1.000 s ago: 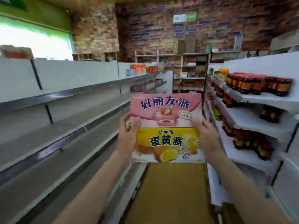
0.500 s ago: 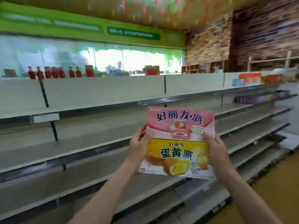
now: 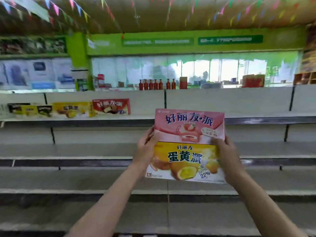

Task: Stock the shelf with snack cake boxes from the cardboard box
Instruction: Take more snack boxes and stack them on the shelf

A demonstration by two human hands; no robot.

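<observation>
Top white metal shelf (image 3: 222, 115) holds red cake box (image 3: 111, 106) and yellow cake box (image 3: 71, 109); left hand (image 3: 145, 149) and right hand (image 3: 225, 153) grip stacked pink strawberry box (image 3: 189, 125) and yellow egg-yolk box (image 3: 185, 161) by the sides, arms outstretched.

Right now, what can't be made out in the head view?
- Cardboard source box: outside the head view.
- Backs of the pink strawberry snack cake box and yellow egg-yolk snack cake box: face away.
- Fingers of left hand and right hand: mostly hidden behind the boxes.
- Dark snack box far left on the grey top shelf: print blurred.
- Red bottles behind: labels too small.
</observation>
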